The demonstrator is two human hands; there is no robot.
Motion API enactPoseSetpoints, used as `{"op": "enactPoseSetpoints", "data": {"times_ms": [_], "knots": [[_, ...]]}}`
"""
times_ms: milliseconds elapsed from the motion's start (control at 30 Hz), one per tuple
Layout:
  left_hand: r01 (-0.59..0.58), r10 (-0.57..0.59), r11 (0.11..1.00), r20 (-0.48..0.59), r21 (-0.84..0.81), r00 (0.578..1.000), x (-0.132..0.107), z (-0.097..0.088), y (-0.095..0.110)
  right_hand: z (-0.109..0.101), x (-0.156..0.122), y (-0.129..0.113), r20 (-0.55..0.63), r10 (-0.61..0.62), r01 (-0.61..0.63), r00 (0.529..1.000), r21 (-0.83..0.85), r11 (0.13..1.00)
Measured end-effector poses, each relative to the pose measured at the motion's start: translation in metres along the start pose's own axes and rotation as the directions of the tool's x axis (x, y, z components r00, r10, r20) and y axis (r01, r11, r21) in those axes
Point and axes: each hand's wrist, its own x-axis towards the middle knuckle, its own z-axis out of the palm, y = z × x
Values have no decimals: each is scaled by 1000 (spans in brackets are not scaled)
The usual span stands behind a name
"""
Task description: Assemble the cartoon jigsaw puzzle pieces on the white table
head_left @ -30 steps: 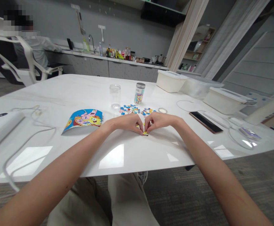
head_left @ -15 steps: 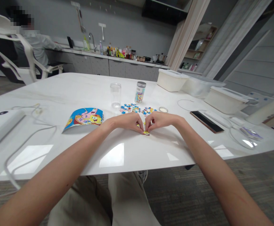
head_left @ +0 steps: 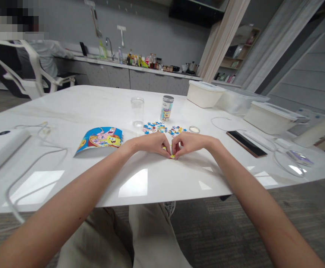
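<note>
My left hand and my right hand meet over the white table, their fingers pinched on small yellow jigsaw puzzle pieces. The fingers partly cover these pieces. Just beyond my hands lies a loose spread of blue, white and pink puzzle pieces. Left of my left hand rests a curled picture sheet with a yellow and a pink cartoon figure on blue. Behind the loose pieces stand a clear jar and a printed canister with a grey lid. A round lid lies beyond my right hand.
On the right are a dark phone, white cables and lidded plastic boxes. A white device with a cable occupies the left side. A person in a grey sleeve sits behind a white chair at the far left.
Both hands stay pinched at the same spot, with the fingertips shifting only slightly on the yellow pieces. The camera view has moved a little.
</note>
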Motion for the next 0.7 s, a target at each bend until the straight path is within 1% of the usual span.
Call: {"op": "enactPoseSetpoints", "data": {"times_ms": [133,267,467,600,700], "knots": [[-4,4,1000,1,0,1000,0,0,0,0,0,-2,19,-1,1,1000,20,1000],[-5,5,1000,4,10,1000,0,0,1,0,1,0,29,5,-6,1000,23,1000],[-18,18,1000,6,-12,1000,1,1,-1,0,2,3,53,55,-58,997,62,996],[-17,17,1000,12,-18,1000,2,2,-3,2,3,3,80,25,-33,997,101,994],[-25,25,999,19,-36,1000,1,2,-3,3,4,5,86,6,-14,996,93,996]]}}
